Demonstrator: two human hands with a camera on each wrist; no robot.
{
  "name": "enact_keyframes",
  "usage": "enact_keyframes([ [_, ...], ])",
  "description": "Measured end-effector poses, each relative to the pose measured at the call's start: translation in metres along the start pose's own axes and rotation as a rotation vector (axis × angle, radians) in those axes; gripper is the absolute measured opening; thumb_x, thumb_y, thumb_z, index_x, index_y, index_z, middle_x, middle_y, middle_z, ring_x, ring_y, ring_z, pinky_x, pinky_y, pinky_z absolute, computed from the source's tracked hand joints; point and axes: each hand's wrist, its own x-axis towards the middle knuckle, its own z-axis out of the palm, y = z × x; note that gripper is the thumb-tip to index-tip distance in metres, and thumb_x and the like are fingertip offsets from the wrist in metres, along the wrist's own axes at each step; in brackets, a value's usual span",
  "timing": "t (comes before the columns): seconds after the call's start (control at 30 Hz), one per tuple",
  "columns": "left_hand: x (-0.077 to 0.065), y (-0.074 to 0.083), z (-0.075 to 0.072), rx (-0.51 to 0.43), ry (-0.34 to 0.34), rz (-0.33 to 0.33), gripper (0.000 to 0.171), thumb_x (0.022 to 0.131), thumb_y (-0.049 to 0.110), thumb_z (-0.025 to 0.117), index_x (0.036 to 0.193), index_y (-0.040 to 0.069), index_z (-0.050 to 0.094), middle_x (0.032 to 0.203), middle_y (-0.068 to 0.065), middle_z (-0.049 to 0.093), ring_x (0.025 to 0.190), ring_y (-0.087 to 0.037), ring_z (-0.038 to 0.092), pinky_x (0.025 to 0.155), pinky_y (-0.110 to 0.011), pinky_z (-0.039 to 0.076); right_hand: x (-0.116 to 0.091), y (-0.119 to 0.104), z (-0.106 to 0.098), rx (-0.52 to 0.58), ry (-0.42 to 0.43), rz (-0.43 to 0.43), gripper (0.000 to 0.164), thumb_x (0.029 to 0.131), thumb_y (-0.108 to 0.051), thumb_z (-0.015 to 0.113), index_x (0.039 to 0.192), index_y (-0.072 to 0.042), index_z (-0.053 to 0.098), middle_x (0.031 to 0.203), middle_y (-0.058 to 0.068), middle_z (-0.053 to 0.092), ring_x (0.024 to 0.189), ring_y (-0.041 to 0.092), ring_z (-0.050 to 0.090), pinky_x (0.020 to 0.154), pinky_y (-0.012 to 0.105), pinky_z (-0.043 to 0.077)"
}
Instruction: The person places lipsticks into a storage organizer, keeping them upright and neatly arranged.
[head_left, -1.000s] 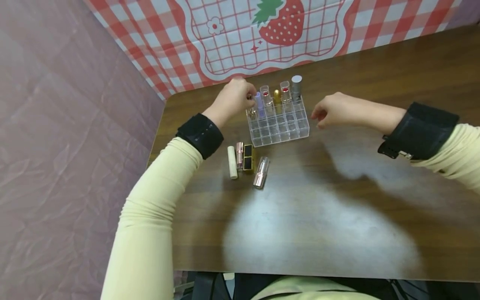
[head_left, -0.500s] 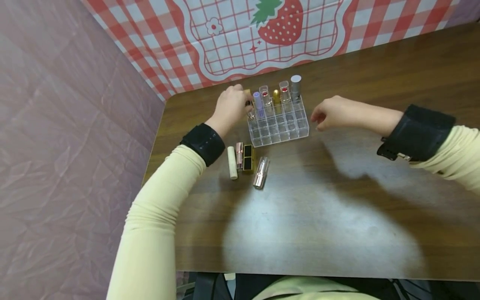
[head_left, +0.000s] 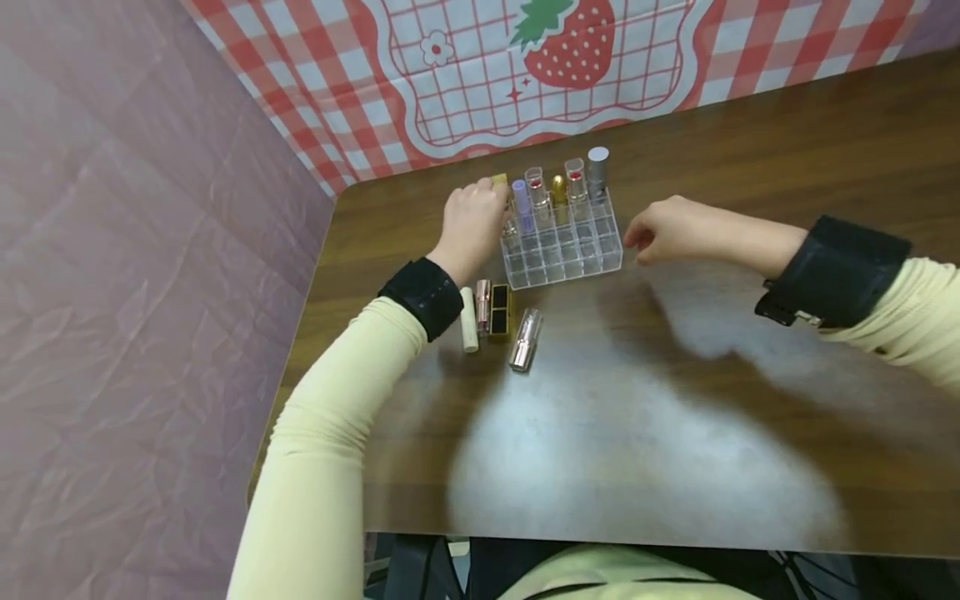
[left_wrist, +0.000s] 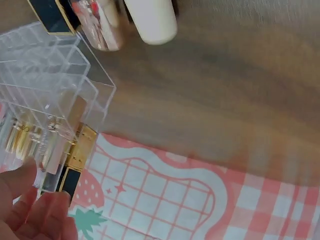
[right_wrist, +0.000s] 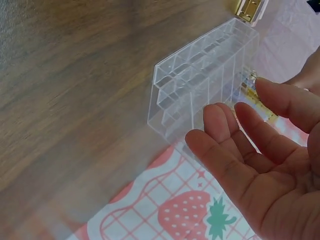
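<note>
A clear acrylic lipstick organizer (head_left: 564, 250) sits near the back of the table, with lipsticks upright along its rear row. At its left rear corner stands a black-and-gold lipstick (left_wrist: 82, 147), its gold top showing just past my left hand (head_left: 471, 229). In the left wrist view my left fingers overlap the end of that lipstick, and the thumb stands apart from them. To its right are a lilac tube (head_left: 521, 200), clear-capped lipsticks, a gold tube (head_left: 558, 190) and a silver tube (head_left: 597, 173). My right hand (right_wrist: 265, 160) holds nothing, fingers loosely bent beside the organizer's right end.
In front of the organizer lie a cream tube (head_left: 469, 320), a rose-gold lipstick (head_left: 483, 307), another black-and-gold lipstick (head_left: 500, 310) and a silvery clear-capped lipstick (head_left: 526, 340). A checked strawberry cloth (head_left: 337, 92) hangs behind the wooden table (head_left: 675, 433).
My left hand has drawn back slightly toward me, and the gold top of the corner lipstick has come into view behind its fingers. The right hand has barely moved.
</note>
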Motion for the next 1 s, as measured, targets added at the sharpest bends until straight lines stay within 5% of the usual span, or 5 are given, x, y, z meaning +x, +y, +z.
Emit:
enact_keyframes([
  [0.33, -0.051, -0.027, -0.016, -0.213, 0.115, -0.076, 0.03, 0.084, 0.023, 0.065, 0.108, 0.006, 0.064, 0.103, -0.01, 0.066, 0.089, -0.028, 0.06, 0.077, -0.038, 0.046, -0.004, -0.012, -0.003, -0.037, 0.062, -0.085, 0.024, 0.077, -0.002, 0.063, 0.098, 0.008, 0.064, 0.085, 0.015, 0.064, 0.079, 0.024, 0.058, 0.072, 0.042, 0.048],
  [0.5, -0.076, -0.035, -0.021, -0.266, 0.058, -0.121, 0.029, 0.086, 0.024, 0.064, 0.109, 0.006, 0.065, 0.104, -0.01, 0.067, 0.093, -0.028, 0.06, 0.079, -0.039, 0.046, 0.003, -0.024, 0.007, -0.069, 0.073, -0.304, 0.02, 0.077, 0.004, 0.061, 0.096, 0.006, 0.065, 0.087, 0.015, 0.065, 0.079, 0.023, 0.06, 0.069, 0.039, 0.05],
  [0.7, -0.104, -0.046, -0.015, -0.303, 0.005, -0.134, 0.021, 0.085, 0.017, 0.064, 0.103, 0.006, 0.068, 0.098, -0.009, 0.068, 0.088, -0.028, 0.061, 0.076, -0.04, 0.046, 0.032, -0.05, 0.032, -0.164, -0.011, -0.592, 0.022, 0.073, 0.009, 0.066, 0.094, 0.005, 0.064, 0.092, 0.015, 0.062, 0.084, 0.028, 0.061, 0.073, 0.038, 0.051],
  [1.0, -0.129, -0.047, -0.005, -0.327, -0.081, -0.127, 0.02, 0.083, 0.014, 0.065, 0.101, 0.007, 0.069, 0.096, -0.008, 0.069, 0.083, -0.026, 0.062, 0.073, -0.038, 0.048, 0.067, -0.075, 0.063, -0.313, -0.046, -0.759, 0.01, 0.072, 0.003, 0.066, 0.081, -0.002, 0.064, 0.085, 0.009, 0.06, 0.075, 0.022, 0.061, 0.068, 0.032, 0.051],
])
